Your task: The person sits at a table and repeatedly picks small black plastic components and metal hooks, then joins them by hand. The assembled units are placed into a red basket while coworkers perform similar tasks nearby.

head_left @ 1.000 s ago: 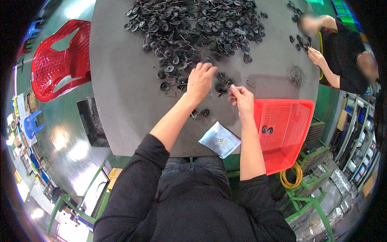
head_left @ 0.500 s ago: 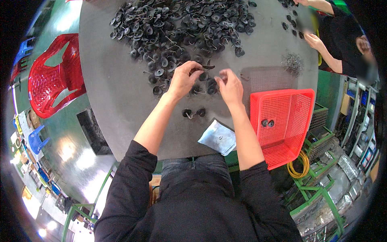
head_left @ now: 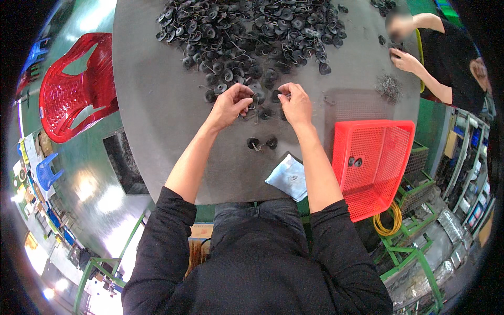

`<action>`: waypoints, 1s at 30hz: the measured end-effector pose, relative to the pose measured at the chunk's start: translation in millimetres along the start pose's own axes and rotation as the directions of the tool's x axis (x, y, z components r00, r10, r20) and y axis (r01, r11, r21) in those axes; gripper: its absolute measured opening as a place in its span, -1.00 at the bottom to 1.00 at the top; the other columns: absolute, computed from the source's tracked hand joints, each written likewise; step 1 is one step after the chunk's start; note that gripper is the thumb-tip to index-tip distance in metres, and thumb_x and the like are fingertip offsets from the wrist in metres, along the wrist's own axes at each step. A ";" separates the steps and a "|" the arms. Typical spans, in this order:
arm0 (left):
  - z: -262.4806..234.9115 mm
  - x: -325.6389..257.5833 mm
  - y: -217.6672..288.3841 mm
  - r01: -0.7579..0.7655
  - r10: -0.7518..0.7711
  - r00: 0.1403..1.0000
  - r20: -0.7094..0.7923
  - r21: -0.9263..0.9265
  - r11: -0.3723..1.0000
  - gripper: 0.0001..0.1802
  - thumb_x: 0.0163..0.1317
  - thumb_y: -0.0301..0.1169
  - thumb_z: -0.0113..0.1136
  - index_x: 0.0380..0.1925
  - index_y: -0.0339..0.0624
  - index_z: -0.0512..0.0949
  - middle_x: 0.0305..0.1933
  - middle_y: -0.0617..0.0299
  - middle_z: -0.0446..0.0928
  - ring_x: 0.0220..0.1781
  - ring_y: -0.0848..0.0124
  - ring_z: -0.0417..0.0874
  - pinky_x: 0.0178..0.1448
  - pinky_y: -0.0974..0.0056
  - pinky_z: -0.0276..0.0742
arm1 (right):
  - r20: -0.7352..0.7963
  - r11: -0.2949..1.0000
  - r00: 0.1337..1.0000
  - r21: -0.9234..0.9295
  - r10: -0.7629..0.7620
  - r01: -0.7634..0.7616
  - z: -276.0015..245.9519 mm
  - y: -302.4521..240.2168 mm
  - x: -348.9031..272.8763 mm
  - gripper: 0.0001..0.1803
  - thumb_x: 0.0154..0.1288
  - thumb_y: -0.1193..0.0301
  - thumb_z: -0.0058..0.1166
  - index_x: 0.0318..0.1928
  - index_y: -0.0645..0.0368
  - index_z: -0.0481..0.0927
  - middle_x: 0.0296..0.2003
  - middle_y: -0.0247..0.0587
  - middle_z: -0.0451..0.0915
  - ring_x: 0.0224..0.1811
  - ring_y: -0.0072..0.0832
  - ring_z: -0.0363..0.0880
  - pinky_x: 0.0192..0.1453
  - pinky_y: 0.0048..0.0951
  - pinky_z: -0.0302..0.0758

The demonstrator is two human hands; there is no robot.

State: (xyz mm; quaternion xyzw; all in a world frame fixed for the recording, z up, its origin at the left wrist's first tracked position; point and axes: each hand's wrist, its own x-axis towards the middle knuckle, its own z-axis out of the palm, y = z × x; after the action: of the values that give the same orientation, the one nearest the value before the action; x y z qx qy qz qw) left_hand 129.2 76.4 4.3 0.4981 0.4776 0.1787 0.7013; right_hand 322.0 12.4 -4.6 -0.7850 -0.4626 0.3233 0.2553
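My left hand (head_left: 231, 106) is closed, thumb and fingers pinching at the edge of a black rubber disc (head_left: 258, 98). Opposite it, my right hand (head_left: 295, 106) has its fingertips together on another black disc (head_left: 276, 96). A few more dark discs lie just below and between the hands, partly covered by them. Beyond my fingers spreads a large pile of black rubber discs with thin wire hooks (head_left: 231, 31). Nearer to me, a pair of discs with a wire hook (head_left: 262, 144) sits apart on the grey table (head_left: 173, 152).
A red plastic basket (head_left: 404, 157) at the right holds two black discs (head_left: 355, 162). A light blue packet (head_left: 289, 177) lies by my right forearm. Wire hooks (head_left: 389, 88) are heaped at the far right, near a co-worker's hand (head_left: 407, 61). A red chair (head_left: 73, 100) stands left.
The view has shifted slightly. My left hand has drawn back and turned; the dark piece above its fingertips no longer shows there. My right hand's fingers have closed on a disc.
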 end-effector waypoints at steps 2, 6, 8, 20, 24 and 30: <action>-5.7 -6.8 3.5 0.063 -0.054 0.994 -0.098 0.093 0.994 -0.86 0.18 -0.52 0.12 -0.25 -0.27 0.48 -0.49 0.32 0.48 -0.46 0.66 0.44 -0.44 0.49 0.40 | 0.071 0.997 0.997 -0.074 -0.019 0.024 2.0 -6.9 -4.1 -0.85 0.03 0.47 0.16 -0.32 0.06 0.54 -0.32 -0.27 0.54 -0.26 -0.29 0.57 -0.20 -0.27 0.48; -9.1 -32.8 14.6 0.092 -0.067 0.996 -0.063 0.696 0.712 -0.82 0.09 -0.51 0.09 -0.27 -0.19 0.55 -0.38 0.13 0.57 -0.33 0.25 0.60 -0.21 0.19 0.49 | 0.251 0.922 0.967 -0.364 -0.039 0.132 2.3 -16.5 -27.7 -0.84 0.01 0.41 0.19 -0.34 0.07 0.54 -0.32 -0.24 0.53 -0.24 -0.26 0.57 -0.20 -0.26 0.49; -13.8 -43.2 16.4 -0.036 0.133 0.988 -0.082 0.705 0.708 -0.79 0.05 -0.52 0.10 -0.27 -0.18 0.57 -0.37 0.07 0.55 -0.30 0.20 0.59 -0.15 0.23 0.48 | 0.237 0.841 0.968 -0.505 -0.079 0.192 8.9 -15.7 -40.5 -0.83 0.00 0.39 0.20 -0.34 0.06 0.54 -0.35 -0.24 0.52 -0.25 -0.26 0.57 -0.22 -0.27 0.50; 18.4 -31.6 -20.6 -0.130 0.410 0.912 -0.005 0.945 0.301 -0.82 -0.03 -0.35 0.26 -0.37 -0.06 0.56 -0.25 0.24 0.43 -0.10 0.25 0.43 -0.07 0.20 0.41 | -0.019 0.978 0.995 -0.184 -0.102 0.097 -12.0 -12.8 -69.4 -0.69 -0.06 0.45 0.27 -0.23 0.11 0.54 -0.26 -0.23 0.49 -0.23 -0.26 0.56 -0.25 -0.30 0.50; 14.1 -30.5 -17.3 -0.176 0.443 0.896 -0.042 0.880 0.440 -0.86 -0.03 -0.36 0.25 -0.44 -0.10 0.55 -0.25 0.22 0.42 -0.09 0.24 0.41 -0.07 0.17 0.39 | 0.242 0.932 0.952 -0.263 -0.188 0.250 1.0 -16.8 -103.2 -0.65 0.03 0.31 0.21 -0.15 0.05 0.44 -0.20 -0.20 0.45 -0.29 -0.26 0.55 -0.24 -0.29 0.49; -2.7 -54.4 9.0 -0.156 0.537 0.820 -0.195 0.828 0.539 -0.81 0.02 -0.43 0.23 -0.33 -0.20 0.51 0.11 0.04 0.33 0.21 0.04 0.25 0.23 0.08 0.22 | 0.334 0.821 0.927 -0.474 -0.169 0.320 48.4 -8.2 -128.9 -0.76 0.03 0.31 0.19 -0.34 0.12 0.46 -0.33 -0.19 0.45 -0.30 -0.23 0.56 -0.28 -0.23 0.52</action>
State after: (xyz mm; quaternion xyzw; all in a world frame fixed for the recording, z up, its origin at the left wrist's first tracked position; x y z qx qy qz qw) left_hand 102.8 42.2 38.8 0.7861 0.5356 0.1966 0.2379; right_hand 234.7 -93.9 4.2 -0.7047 -0.6612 0.2570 0.0060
